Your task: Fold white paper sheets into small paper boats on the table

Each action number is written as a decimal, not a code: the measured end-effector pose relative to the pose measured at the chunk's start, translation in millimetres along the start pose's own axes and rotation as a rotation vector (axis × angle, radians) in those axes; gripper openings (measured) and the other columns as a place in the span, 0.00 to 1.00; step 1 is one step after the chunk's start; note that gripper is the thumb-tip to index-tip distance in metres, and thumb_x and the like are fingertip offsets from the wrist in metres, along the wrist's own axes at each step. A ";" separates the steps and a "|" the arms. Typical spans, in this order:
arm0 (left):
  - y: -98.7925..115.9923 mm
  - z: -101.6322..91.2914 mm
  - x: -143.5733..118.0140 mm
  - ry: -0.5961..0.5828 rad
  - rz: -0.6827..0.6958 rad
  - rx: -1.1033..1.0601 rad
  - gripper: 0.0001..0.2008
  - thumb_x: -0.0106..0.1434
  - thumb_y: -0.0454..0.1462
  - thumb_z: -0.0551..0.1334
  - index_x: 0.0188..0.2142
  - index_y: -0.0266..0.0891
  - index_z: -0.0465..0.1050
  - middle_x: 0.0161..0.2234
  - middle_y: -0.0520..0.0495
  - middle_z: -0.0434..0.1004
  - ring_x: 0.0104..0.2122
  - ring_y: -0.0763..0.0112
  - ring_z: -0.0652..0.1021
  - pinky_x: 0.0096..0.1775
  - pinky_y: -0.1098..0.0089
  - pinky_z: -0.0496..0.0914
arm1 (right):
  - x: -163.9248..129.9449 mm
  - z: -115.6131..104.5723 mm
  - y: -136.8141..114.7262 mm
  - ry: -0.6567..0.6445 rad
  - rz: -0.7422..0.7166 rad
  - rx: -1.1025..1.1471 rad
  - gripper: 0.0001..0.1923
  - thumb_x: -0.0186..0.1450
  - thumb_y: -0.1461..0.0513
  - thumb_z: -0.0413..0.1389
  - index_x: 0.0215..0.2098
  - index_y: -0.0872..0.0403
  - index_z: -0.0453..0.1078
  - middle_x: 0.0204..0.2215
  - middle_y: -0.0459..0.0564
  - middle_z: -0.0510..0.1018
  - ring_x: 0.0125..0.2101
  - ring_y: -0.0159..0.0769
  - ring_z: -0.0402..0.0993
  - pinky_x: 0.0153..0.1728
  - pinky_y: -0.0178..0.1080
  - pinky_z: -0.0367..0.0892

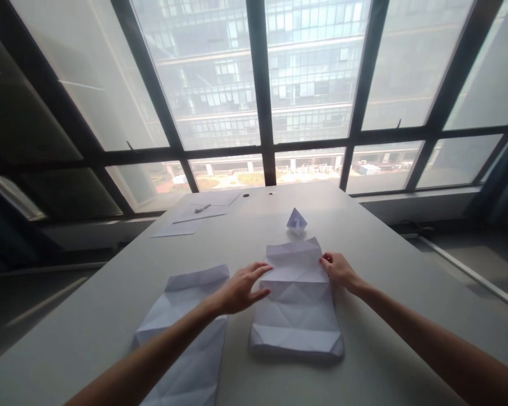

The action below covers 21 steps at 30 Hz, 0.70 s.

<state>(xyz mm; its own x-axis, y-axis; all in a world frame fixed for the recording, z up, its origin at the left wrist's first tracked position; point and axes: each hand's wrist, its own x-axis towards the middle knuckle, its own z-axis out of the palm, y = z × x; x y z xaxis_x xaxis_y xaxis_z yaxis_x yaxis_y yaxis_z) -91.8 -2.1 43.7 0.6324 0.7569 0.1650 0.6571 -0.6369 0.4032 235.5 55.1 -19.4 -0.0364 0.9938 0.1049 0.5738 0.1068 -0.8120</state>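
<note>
Here, a person sits at a long grey bench (364,254) by a big window (254,84). A creased sheet of white paper (298,304) lies flat on the bench right in front of the person, and both hands are on it. The left hand (241,287) rests on the left side of the sheet, with its fingers (260,268) spread out flat and pressing down, not holding anything. The right hand (341,270) touches the right edge of the sheet near the top, and its fingers are curled a little with the tips on the paper; they seem to press and not to pinch it. The top part of the sheet is lifted a bit along a fold. A second creased sheet (186,332) lies just to the left, partly under the left arm. A small folded paper boat (297,221) stands on the bench a little way behind the first sheet. Far off at the back left lie some flat papers (195,217) with a pen (202,208) on top.
</note>
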 end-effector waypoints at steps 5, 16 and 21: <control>16.1 40.9 53.1 -0.064 -0.031 0.131 0.49 0.55 0.54 0.70 0.69 0.43 0.51 0.69 0.38 0.51 0.67 0.46 0.55 0.64 0.48 0.53 | -2.0 -22.9 8.9 0.084 0.011 -0.124 0.13 0.62 0.61 0.53 0.36 0.60 0.76 0.29 0.55 0.78 0.30 0.41 0.73 0.32 0.38 0.64; -3.2 77.9 59.4 -0.138 -0.011 0.344 0.38 0.69 0.59 0.46 0.71 0.43 0.44 0.71 0.43 0.41 0.70 0.49 0.44 0.66 0.48 0.43 | -24.4 7.6 -7.0 -0.088 -0.411 -0.557 0.29 0.68 0.51 0.54 0.64 0.52 0.63 0.65 0.60 0.61 0.64 0.50 0.54 0.63 0.52 0.49; -1.0 73.0 67.5 0.022 -0.056 0.299 0.24 0.72 0.50 0.51 0.64 0.48 0.63 0.66 0.45 0.61 0.64 0.55 0.62 0.64 0.52 0.54 | -21.0 6.2 -2.4 -0.223 -0.398 -0.575 0.34 0.70 0.47 0.49 0.70 0.50 0.52 0.70 0.59 0.49 0.69 0.49 0.41 0.66 0.54 0.39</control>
<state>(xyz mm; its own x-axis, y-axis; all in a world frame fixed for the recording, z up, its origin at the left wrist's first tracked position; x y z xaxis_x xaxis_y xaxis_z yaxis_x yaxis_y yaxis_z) -19.8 38.9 -11.3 0.5853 0.7927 0.1705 0.7841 -0.6069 0.1299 229.9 34.2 -23.2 -0.4619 0.8725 0.1596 0.8190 0.4886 -0.3009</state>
